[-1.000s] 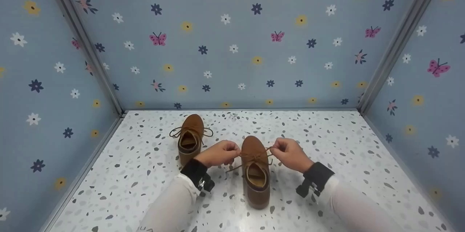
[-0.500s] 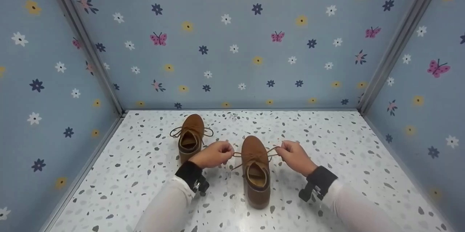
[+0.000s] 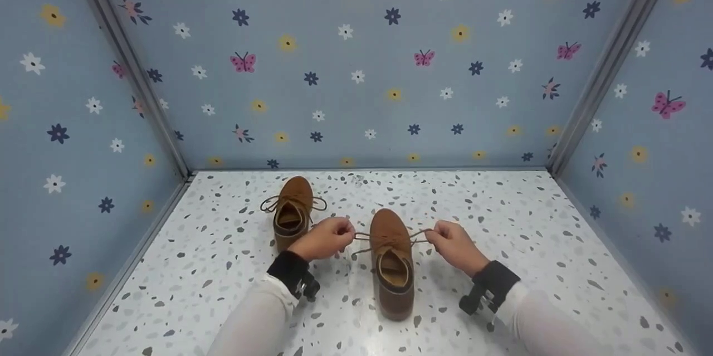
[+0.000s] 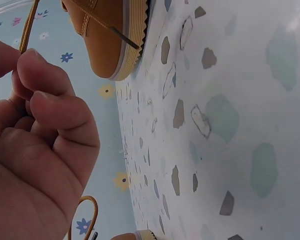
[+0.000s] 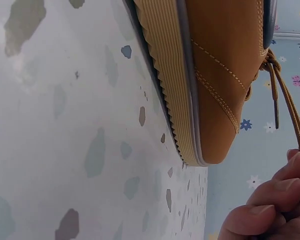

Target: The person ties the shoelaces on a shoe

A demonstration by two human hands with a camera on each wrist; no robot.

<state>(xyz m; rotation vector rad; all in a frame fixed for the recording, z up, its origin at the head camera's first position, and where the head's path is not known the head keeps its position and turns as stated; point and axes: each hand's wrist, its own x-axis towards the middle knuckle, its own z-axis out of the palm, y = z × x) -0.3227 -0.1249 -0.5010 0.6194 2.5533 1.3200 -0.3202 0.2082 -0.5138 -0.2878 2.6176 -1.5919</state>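
A brown lace-up shoe (image 3: 388, 224) stands between my hands, its toe pointing away from me. My left hand (image 3: 327, 239) pinches a loop of its shoelace (image 4: 26, 29) between thumb and finger. On the other side, my right hand (image 3: 458, 245) pinches the opposite loop of shoelace (image 5: 288, 102). Both loops stretch out sideways from a knot (image 5: 271, 61) over the shoe's tongue. A loose lace end (image 4: 124, 37) hangs down the shoe's left side, and another lace end (image 5: 276, 107) dangles on the right.
A matching brown shoe (image 3: 296, 189) with its lace in a bow stands behind my left hand. The speckled white tabletop (image 3: 490, 200) is bounded by blue flowered panels (image 3: 367, 66) at the back and both sides, joined by grey metal posts (image 3: 618, 61).
My hands have drawn apart, the left going left and the right going right. The lace loops now show longer on both sides of the shoe, which has stayed in place.
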